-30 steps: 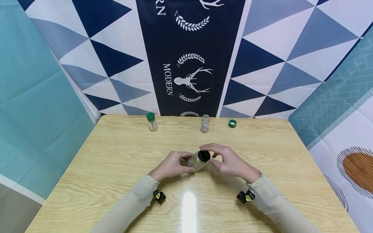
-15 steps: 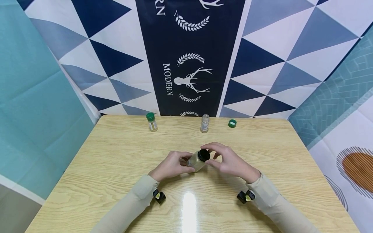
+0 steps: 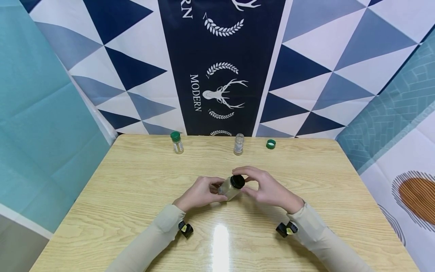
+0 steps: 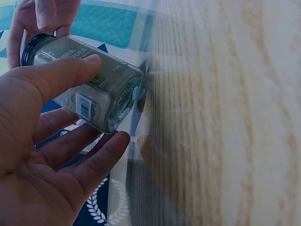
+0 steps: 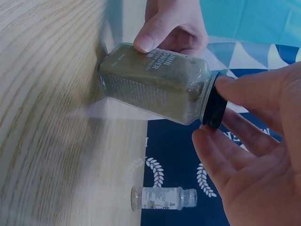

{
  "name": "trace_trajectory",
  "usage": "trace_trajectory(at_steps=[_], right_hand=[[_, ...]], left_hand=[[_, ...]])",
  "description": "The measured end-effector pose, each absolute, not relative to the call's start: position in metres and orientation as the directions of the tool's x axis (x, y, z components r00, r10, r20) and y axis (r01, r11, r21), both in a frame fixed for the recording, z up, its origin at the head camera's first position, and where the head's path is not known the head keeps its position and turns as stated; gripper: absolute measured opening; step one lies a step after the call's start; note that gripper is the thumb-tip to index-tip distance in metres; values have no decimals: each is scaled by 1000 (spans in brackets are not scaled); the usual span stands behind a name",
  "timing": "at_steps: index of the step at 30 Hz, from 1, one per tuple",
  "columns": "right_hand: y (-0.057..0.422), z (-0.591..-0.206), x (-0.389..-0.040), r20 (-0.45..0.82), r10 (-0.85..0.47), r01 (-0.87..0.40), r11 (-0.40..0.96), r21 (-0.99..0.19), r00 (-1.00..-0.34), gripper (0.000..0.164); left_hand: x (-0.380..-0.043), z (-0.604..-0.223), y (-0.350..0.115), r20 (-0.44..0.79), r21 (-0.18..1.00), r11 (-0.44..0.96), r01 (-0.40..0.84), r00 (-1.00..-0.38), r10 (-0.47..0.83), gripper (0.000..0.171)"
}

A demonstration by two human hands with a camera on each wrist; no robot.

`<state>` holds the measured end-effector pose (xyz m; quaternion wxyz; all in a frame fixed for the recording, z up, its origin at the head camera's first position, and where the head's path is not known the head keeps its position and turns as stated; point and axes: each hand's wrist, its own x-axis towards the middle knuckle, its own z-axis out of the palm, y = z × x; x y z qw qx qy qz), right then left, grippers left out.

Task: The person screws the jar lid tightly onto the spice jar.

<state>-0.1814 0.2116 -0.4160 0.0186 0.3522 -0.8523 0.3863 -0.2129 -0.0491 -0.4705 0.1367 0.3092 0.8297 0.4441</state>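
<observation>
A square glass jar of cumin powder point(image 3: 228, 190) leans to the right over the middle of the table, and its label shows in both wrist views. My left hand point(image 3: 202, 192) grips the jar's body, thumb on the near side and fingers on the far side. At the top is a black lid point(image 5: 215, 103), which my right hand point(image 3: 266, 189) pinches between thumb and fingers. The lid sits on the jar's mouth. The jar's base is close to the table; whether it touches, I cannot tell.
Along the table's back edge stand a green-capped spice bottle point(image 3: 177, 142) and an uncapped clear glass bottle point(image 3: 239, 144). A loose green cap point(image 3: 270, 144) lies to their right. Behind the wooden table point(image 3: 136, 177) hangs a patterned cloth point(image 3: 221, 75).
My right hand's fingers have shifted back and forth around the black lid. The jar and my left hand have stayed almost still.
</observation>
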Motion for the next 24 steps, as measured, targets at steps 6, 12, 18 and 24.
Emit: trace_trajectory(at_steps=[6,12,18,24], right_hand=[[211,-415,-181,303,-586,-621,475,-624,-752,49],[211,-416,-183,319,-576,-623,465,-629,-752,45],[210,-416,-182,310,-546,-601,503,-621,-778,41],[209,-416,-182,287,-514,-566,544,-620,-808,41]], left_hand=[[-213,-471,-49,41,818,422,391,-771,635,50],[-213,-470,-49,42,824,416,385,-773,633,51],[-214,-471,-48,49,829,405,386,-772,634,52],[-214,-471,-48,48,831,403,383,-771,635,51]])
